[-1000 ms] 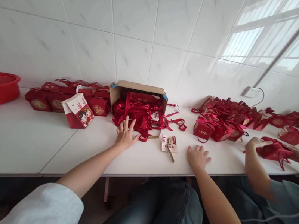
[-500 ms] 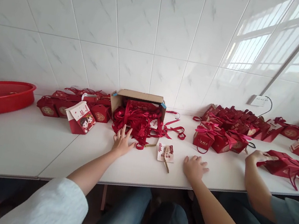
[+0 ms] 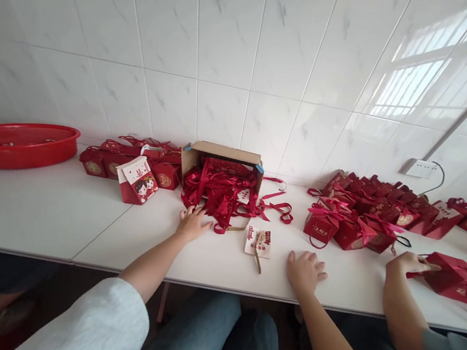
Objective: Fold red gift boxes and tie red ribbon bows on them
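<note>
My left hand reaches to the near edge of a tangle of red ribbons that spills from a cardboard box lying on its side; its fingers are bent onto the ribbon ends, and I cannot tell whether they grip any. My right hand lies flat on the white table near its front edge, fingers spread, holding nothing. Between my hands lies a small white card with red print, a thin stick across it.
A red basin stands far left. Red gift boxes line the wall left of the cardboard box, one white-topped box in front. More red boxes crowd the right. Another person's hand holds a red box.
My left hand's fingers have gone from spread to curled against the ribbons. The view has shifted left and the other person's red box has moved right. My right hand has stayed put.
</note>
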Tool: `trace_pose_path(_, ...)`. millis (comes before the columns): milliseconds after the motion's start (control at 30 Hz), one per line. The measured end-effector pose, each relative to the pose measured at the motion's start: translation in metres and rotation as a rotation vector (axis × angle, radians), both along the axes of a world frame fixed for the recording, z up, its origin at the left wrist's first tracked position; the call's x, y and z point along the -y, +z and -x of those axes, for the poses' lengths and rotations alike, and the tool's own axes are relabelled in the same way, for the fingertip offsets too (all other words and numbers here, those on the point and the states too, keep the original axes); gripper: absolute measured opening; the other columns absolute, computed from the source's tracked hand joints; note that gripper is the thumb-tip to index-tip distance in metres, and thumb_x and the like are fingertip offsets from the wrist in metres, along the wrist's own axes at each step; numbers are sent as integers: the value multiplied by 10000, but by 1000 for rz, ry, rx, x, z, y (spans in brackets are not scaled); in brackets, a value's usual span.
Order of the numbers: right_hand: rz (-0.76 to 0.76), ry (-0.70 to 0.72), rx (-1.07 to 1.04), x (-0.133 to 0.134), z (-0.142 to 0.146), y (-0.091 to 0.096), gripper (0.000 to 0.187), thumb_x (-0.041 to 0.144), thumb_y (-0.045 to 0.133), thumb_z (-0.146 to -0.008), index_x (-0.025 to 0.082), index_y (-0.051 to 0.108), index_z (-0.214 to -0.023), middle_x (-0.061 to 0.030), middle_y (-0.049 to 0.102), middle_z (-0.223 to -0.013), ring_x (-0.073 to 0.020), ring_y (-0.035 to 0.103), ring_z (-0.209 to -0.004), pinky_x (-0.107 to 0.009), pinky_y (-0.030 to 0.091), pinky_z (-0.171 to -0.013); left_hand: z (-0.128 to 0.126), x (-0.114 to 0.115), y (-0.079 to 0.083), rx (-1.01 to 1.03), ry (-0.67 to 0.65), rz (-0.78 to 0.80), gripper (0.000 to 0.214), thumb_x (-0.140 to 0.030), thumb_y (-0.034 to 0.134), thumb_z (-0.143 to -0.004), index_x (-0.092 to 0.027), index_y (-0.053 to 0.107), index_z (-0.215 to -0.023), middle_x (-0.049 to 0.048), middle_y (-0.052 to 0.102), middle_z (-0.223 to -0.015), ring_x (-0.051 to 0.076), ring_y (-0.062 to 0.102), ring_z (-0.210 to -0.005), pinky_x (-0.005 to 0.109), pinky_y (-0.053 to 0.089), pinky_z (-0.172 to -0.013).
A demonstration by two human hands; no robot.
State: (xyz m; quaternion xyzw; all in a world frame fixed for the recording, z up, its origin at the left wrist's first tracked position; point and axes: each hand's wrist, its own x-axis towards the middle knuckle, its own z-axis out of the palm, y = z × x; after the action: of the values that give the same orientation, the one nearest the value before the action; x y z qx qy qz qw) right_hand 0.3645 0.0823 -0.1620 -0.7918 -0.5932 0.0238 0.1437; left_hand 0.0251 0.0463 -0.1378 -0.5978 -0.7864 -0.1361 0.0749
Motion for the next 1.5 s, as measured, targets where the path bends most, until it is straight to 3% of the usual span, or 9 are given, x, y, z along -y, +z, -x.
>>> trace_pose_path(200, -1, 50, -28, -4, -1, -7, 536, 394, 322, -916, 28, 548, -1235, -255, 459, -1363, -474, 335, -1273, -600, 264, -983, -4, 18, -6, 28, 8, -2, 331, -320, 567, -918, -169, 557, -1213, 100, 577, -1242, 230, 602, -1053, 447, 524, -883)
trace_pose_path(333, 4, 61, -48, -6, -4, -12, 568, 406, 285, -912, 27, 529, -1258, -267, 436, -1385, -489, 305, -1290, -630, 247, -973, -13, 50, -14, 68, 10, 25, 382, -329, 577, -911, -171, 532, -1255, 107, 541, -1305, 259, 568, -1130, 497, 487, -939)
trace_pose_path(467, 6, 88, -72, -5, -7, -16, 597, 419, 289, -899, 19, 506, -1285, -264, 402, -1426, -488, 302, -1301, -628, 226, -1003, -22, 88, -20, 124, 7, 32, 461, -344, 548, -905, -168, 500, -1328, 169, 420, -1469, 351, 362, -1364, 582, 313, -1086)
trace_pose_path(600, 5, 106, -104, -2, -10, -20, 619, 434, 307, -881, 50, 471, -1338, -244, 370, -1465, -488, 271, -1331, -637, 215, -1017, -26, 112, -23, 178, -6, -28, 461, -351, 505, -890, -186, 516, -1321, 149, 421, -1485, 343, 327, -1397, 560, 281, -1118)
trace_pose_path(933, -14, 129, -298, 3, -16, -19, 576, 447, 405, -813, 126, 561, -1265, -200, 398, -1468, -425, 252, -1384, -607, 140, -1102, -23, 122, -15, 355, -86, -272, 131, -214, 545, -825, -248, 672, -816, 66, 695, -1134, 309, 551, -1186, 539, 398, -1054)
trace_pose_path(1100, -128, 120, -491, 0, -24, -15, 480, 464, 430, -766, 183, 633, -1097, -176, 487, -1395, -382, 387, -1320, -618, 157, -1103, -19, 123, -14, 511, -97, -396, 157, -262, 508, -849, -226, 652, -799, 97, 686, -1093, 263, 595, -1119, 433, 480, -984)
trace_pose_path(1200, -244, 87, -653, 2, -30, -11, 468, 487, 437, -749, 164, 648, -1014, -191, 534, -1337, -364, 469, -1256, -557, 265, -1090, -19, 132, -5, 606, -62, -454, 218, -327, 476, -879, -212, 658, -846, 97, 694, -986, 234, 640, -991, 369, 526, -884)
trace_pose_path(1367, -408, 34, -949, 54, -17, -5, 531, 536, 384, -842, 125, 570, -1122, -193, 611, -1223, -302, 568, -1168, -417, 470, -947, -19, 163, 25, 750, -26, -435, 260, -394, 499, -885, -211, 679, -844, 64, 696, -823, 213, 657, -808, 310, 529, -747)
trace_pose_path(1500, -213, 204, -1366, 134, 36, -3, 408, 571, 586, -784, 185, 680, -878, -107, 713, -992, -283, 644, -951, -360, 516, -804, -24, 185, 39, 852, -82, -320, 330, -426, 500, -888, -214, 659, -691, 45, 670, -684, 201, 643, -699, 284, 505, -672)
